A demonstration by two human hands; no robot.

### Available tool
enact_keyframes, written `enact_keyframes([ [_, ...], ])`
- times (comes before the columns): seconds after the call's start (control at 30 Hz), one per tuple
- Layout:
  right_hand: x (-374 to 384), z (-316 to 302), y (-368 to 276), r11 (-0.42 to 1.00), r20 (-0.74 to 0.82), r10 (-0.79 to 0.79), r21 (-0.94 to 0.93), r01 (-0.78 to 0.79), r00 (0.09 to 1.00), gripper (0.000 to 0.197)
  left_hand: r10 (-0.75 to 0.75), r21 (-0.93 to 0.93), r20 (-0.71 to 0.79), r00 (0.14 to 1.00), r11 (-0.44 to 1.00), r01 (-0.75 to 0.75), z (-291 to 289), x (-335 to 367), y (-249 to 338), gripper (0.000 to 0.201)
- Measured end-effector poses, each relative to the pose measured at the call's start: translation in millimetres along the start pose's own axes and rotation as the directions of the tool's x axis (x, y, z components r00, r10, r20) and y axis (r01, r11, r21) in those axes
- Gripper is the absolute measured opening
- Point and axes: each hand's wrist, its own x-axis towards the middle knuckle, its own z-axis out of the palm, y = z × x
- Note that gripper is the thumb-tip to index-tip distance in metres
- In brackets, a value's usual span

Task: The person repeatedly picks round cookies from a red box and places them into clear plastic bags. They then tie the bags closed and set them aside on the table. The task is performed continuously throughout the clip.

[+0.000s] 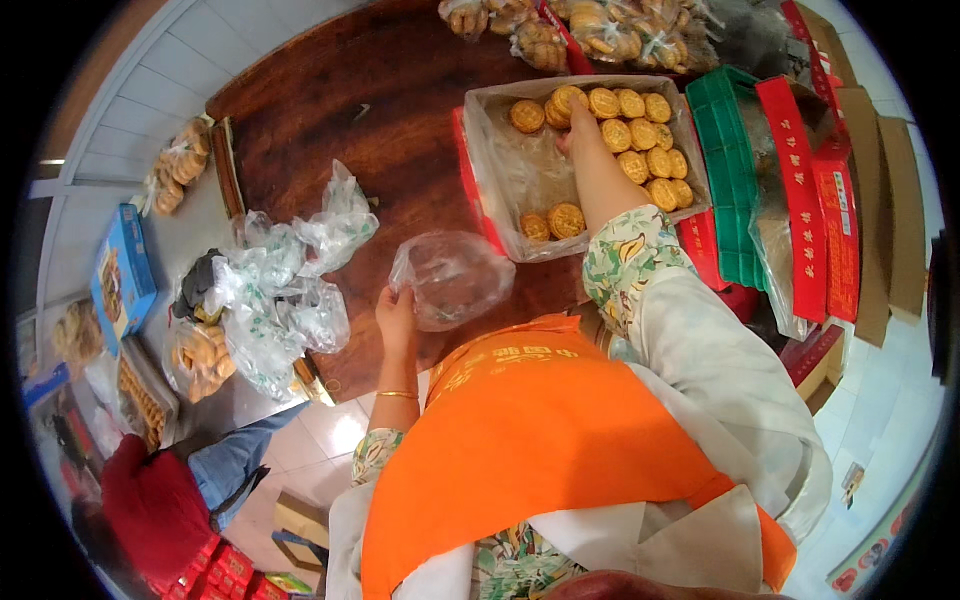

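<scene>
My left hand (396,306) pinches the rim of a clear plastic bag (452,282), which hangs open over the dark wooden table. Reaching into a lined box (590,88), my right hand (578,130) has its fingers closed at a round golden mooncake (567,99) near the far wall. Rows of similar mooncakes (632,134) fill the right side of the box. Two or so more mooncakes (566,220) lie at its near edge. Bare liner shows on the left part of the box floor.
Crumpled plastic bags (285,300) lie at the table's left. Bagged pastries (600,35) line the far edge. A green crate (722,170) and red-and-brown cartons (800,200) stand right of the box. A person in red (155,505) is at the lower left, near a blue box (125,270).
</scene>
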Motion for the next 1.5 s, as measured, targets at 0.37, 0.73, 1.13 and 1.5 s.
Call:
enact_keyframes([
  [0.37, 13, 39, 26, 0.755, -0.14, -0.377, -0.62, 0.216, 0.915, 0.099, -0.051, -0.113, -0.137, 0.989, 0.993, 0.036, 0, 6, -10, 0.01],
  [0.73, 54, -3, 12, 0.717, 0.172, -0.225, -0.637, 0.282, 0.959, 0.089, 0.209, 0.265, -0.178, 0.961, 0.951, -0.158, -16, 2, -26, 0.031],
  [1.13, -243, -1, 133, 0.874, 0.781, 0.439, -0.486, -0.009, 0.444, 0.059, 0.221, 0.33, -0.176, 0.959, 0.931, -0.154, -17, 21, -57, 0.021],
  [1.5, -198, -1, 287, 0.48, 0.767, 0.511, -0.63, 0.611, 0.389, 0.067, 0.25, 0.379, -0.22, 0.943, 0.913, -0.153, -35, 14, -55, 0.023],
])
